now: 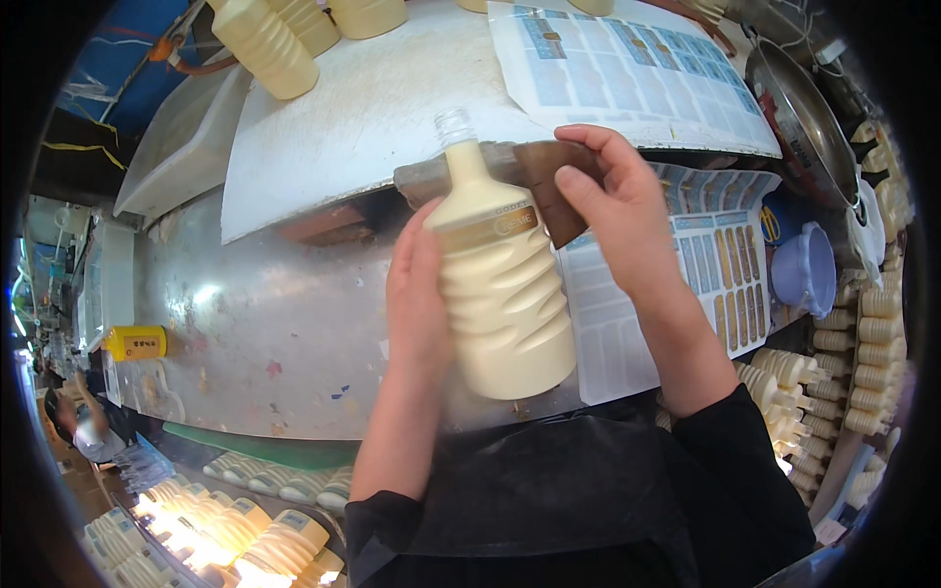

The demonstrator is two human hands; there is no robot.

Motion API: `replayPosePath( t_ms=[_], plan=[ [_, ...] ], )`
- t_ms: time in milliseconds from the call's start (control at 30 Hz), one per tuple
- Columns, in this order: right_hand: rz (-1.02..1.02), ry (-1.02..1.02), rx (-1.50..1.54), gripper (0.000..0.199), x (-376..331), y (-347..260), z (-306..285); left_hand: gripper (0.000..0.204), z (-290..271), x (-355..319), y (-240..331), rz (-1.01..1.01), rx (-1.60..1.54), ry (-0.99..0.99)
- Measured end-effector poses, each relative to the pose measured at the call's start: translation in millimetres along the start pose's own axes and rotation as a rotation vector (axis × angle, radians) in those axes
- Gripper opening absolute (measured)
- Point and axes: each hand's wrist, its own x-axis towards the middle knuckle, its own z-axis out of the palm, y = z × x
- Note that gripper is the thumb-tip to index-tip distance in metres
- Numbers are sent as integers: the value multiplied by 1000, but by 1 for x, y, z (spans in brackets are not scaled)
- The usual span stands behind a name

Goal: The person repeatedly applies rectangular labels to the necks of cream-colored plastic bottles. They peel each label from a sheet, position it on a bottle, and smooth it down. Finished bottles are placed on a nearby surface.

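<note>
Cream bottle [505, 323] in left hand [417, 289], contents hidden, lilac bucket [792, 276]

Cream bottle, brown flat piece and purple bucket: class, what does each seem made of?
The cream bottle is probably plastic, satin-finished: soft highlights follow its moulded ridges. The brown flat piece could be stiff plastic or thin board; its smooth, dull face leaves that open. The purple bucket looks like plastic with a slight sheen, given its even colour.
</note>
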Motion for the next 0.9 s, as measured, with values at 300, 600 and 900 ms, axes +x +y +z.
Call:
replayPosePath(
  t_ms=[300,600,900],
  plan=[
    [240,-119,-191,34,-2,-4,11,43,0,3,2,-41,-100,-83],
    [243,-129,-216,34,-2,-1,15,40,-1,5,-2,-15,-29,-50],
    [267,-208,-266,25,-1,0,11,42,-3,5,-1,-33,-74,-44]
  ],
)
